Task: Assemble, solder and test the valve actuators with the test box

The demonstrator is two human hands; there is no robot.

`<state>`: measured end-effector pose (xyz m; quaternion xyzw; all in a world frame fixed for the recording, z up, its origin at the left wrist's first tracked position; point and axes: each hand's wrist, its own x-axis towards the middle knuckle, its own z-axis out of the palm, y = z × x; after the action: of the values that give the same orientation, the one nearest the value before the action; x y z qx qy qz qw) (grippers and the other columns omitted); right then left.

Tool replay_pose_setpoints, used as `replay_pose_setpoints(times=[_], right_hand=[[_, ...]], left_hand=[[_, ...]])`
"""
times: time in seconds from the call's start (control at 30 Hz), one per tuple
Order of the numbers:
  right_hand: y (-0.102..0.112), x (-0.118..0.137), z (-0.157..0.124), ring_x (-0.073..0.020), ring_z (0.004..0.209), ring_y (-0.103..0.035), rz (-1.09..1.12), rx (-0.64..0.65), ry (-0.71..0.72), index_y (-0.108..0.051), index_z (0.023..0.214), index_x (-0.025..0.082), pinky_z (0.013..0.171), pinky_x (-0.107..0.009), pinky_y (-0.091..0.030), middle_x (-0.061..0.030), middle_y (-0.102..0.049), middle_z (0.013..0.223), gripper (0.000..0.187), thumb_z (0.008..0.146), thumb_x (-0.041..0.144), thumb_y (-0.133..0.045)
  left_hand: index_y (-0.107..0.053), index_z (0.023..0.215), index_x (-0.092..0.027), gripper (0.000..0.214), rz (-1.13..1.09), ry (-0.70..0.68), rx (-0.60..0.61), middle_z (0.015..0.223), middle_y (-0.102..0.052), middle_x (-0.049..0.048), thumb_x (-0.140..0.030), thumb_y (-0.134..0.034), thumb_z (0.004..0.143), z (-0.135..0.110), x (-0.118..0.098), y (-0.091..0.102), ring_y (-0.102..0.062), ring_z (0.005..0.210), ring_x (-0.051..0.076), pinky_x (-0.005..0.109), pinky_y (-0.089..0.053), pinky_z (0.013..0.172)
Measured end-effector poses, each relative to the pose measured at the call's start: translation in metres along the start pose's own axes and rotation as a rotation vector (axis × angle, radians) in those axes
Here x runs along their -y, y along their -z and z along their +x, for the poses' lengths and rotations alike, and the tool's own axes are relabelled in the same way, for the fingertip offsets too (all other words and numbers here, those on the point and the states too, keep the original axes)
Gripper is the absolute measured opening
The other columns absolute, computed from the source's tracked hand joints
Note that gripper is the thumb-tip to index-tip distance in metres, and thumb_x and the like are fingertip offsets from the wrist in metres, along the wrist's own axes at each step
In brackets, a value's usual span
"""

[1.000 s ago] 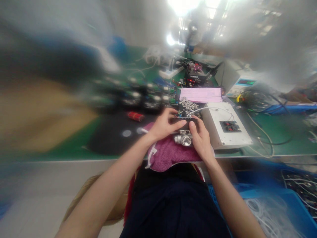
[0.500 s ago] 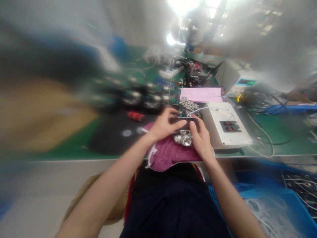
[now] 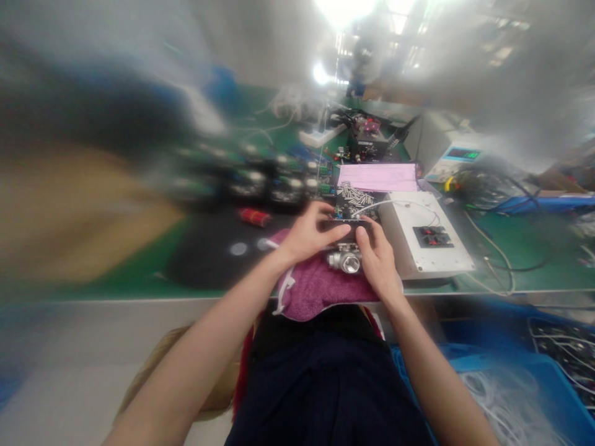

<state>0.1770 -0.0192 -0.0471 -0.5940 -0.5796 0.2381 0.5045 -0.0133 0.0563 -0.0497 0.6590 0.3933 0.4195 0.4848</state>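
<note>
A dark box-shaped device [image 3: 348,231] is held between my two hands, its top edge carrying small electronic parts. My left hand [image 3: 312,232] grips its left side, thumb lying across the face. On the right side my right hand [image 3: 374,251] is closed, its thumb near the other thumb. Just below the device, a shiny metal pipe fitting [image 3: 348,261] rests over a purple cloth [image 3: 320,288]; whether the two are joined is hard to see. Behind the device lies a pile of small metal pins [image 3: 355,194].
To the right stands a white box [image 3: 409,214] with black-and-red terminals and a wire. A pink paper [image 3: 377,177] lies behind the pins. A red cylinder [image 3: 255,217] and rows of circuit boards [image 3: 286,186] are at left. A bench power supply [image 3: 446,148] stands back right.
</note>
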Motion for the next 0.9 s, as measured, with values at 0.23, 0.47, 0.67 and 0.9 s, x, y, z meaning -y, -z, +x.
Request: replay_pose_setpoints(times=[0.23, 0.47, 0.67, 0.9], right_hand=[[0.0003, 0.0012, 0.0000, -0.0300, 0.136, -0.064, -0.001, 0.000, -0.001, -0.064, 0.144, 0.024, 0.121, -0.053, -0.046, -0.0125, -0.069, 0.147, 0.055, 0.105, 0.061, -0.055], [0.0002, 0.0014, 0.0008, -0.0304, 0.135, -0.064, 0.002, -0.001, 0.000, -0.064, 0.144, 0.024, 0.121, -0.053, -0.046, -0.0126, -0.069, 0.147, 0.055, 0.105, 0.062, -0.055], [0.0002, 0.0026, 0.0001, -0.0300, 0.136, -0.064, 0.003, 0.004, -0.001, -0.064, 0.144, 0.023, 0.121, -0.052, -0.046, -0.0128, -0.069, 0.147, 0.055, 0.105, 0.061, -0.055], [-0.0006, -0.0013, 0.0005, -0.0295, 0.135, -0.064, 0.009, -0.001, 0.011, -0.064, 0.145, 0.025, 0.121, -0.052, -0.046, -0.0116, -0.069, 0.147, 0.054, 0.105, 0.061, -0.055]], left_hand=[[-0.056, 0.128, -0.021, 0.066, 0.008, -0.001, 0.001, 0.127, -0.072, 0.0124, -0.058, -0.085, 0.082, -0.0007, -0.0010, 0.0006, -0.074, 0.116, 0.029, 0.045, -0.062, 0.098], [-0.056, 0.128, -0.022, 0.065, 0.005, -0.011, 0.002, 0.129, -0.072, 0.0123, -0.058, -0.085, 0.082, -0.0003, -0.0018, 0.0005, -0.074, 0.117, 0.029, 0.045, -0.061, 0.099], [-0.056, 0.128, -0.022, 0.066, 0.015, -0.007, 0.004, 0.129, -0.072, 0.0117, -0.059, -0.085, 0.082, 0.0003, -0.0012, 0.0009, -0.073, 0.116, 0.029, 0.046, -0.061, 0.100], [-0.056, 0.127, -0.021, 0.066, 0.001, -0.006, -0.003, 0.125, -0.073, 0.0121, -0.058, -0.086, 0.081, -0.0006, -0.0013, 0.0000, -0.074, 0.115, 0.029, 0.045, -0.061, 0.098]])
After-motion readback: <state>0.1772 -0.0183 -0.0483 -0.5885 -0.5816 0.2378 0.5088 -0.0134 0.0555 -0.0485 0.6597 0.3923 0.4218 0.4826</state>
